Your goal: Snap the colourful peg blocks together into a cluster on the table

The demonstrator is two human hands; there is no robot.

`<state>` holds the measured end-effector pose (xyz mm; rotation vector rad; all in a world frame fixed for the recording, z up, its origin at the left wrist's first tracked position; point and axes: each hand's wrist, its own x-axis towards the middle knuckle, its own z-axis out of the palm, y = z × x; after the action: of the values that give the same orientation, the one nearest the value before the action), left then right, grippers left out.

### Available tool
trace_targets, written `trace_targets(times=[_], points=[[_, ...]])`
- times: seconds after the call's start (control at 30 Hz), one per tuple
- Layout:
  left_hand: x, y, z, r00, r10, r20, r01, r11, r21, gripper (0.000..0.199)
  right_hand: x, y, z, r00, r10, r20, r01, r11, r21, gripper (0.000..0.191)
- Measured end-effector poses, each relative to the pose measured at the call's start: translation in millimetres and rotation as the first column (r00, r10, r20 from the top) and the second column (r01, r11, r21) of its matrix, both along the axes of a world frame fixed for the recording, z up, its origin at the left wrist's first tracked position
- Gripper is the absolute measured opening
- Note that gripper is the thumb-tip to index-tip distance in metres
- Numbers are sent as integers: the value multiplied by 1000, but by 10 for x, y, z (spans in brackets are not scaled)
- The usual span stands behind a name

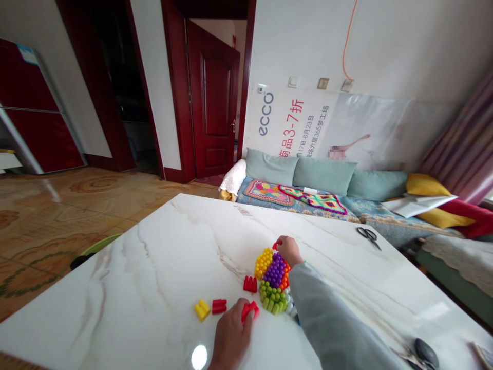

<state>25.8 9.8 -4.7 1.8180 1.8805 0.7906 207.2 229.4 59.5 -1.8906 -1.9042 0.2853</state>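
Pinches a red piece narrowly between thumb and fingers of the left hand, at bottom centre. With the right hand, right of centre, holds a small red part in a narrow grip beside the multicoloured bead cluster. Left of this, shows two loose red blocks and a yellow block.

Passage was afforded by the white tabletop beyond the bead cluster; its right was blocked by a grey sleeve, its near left by red pieces.
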Motion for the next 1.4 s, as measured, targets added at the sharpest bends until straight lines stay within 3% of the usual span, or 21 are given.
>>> trace_targets(times=[0.2, 0.4, 0.5, 0.6, 0.67, 0.73, 0.87, 1.03, 1.13, 1.27, 1.4], points=[[1, 8, 2, 1000, 7, -9, -6, 1000, 13, 20, 9, -8, -23, 998, -10, 57, 14, 998, -61, 22], [-10, -17, 38, 1000, -16, 7, 16, 998, 52, 18, 35, -266, 168, 998, 30, 47, -33, 997, 70, 25], [-24, -42, 64, 999, -8, 45, 5, 998, 59, 22, -9, -643, 198, 991, 128, -28, -120, 975, 187, 30], [-38, -55, 75, 994, 8, 108, -15, 998, 66, 27, -133, -1192, 95, 908, 391, -150, -340, 897, 282, 28], [-45, -56, 70, 990, 2, 142, -12, 998, 69, 29, -242, -1568, -20, 839, 516, -173, -482, 852, 204, 27], [-53, -54, 61, 988, -4, 157, -6, 998, 64, 31, -355, -1868, -136, 815, 562, -144, -550, 827, 115, 36], [-73, -56, 44, 989, -29, 144, 20, 998, 66, 31, -535, -2122, -239, 884, 468, 4, -468, 884, 25, 51], [-87, -58, 45, 993, -110, 42, 106, 991, 83, 21, -545, -2112, -108, 878, 415, 238, -429, 903, 7, 13], [-78, -57, 55, 989, -137, -59, 141, 987, 77, 18, -386, -2118, -12, 861, 403, 311, -409, 911, -49, 10], [-64, -81, 107, 985, -137, -102, 144, 987, 70, 22, -68, -2108, 30, 932, 320, 171, -309, 947, -93, 11], [-67, -118, 175, 983, -183, 17, 179, 975, 136, 26, 49, -2076, -64, 962, 244, -120, -255, 963, -89, 2]])
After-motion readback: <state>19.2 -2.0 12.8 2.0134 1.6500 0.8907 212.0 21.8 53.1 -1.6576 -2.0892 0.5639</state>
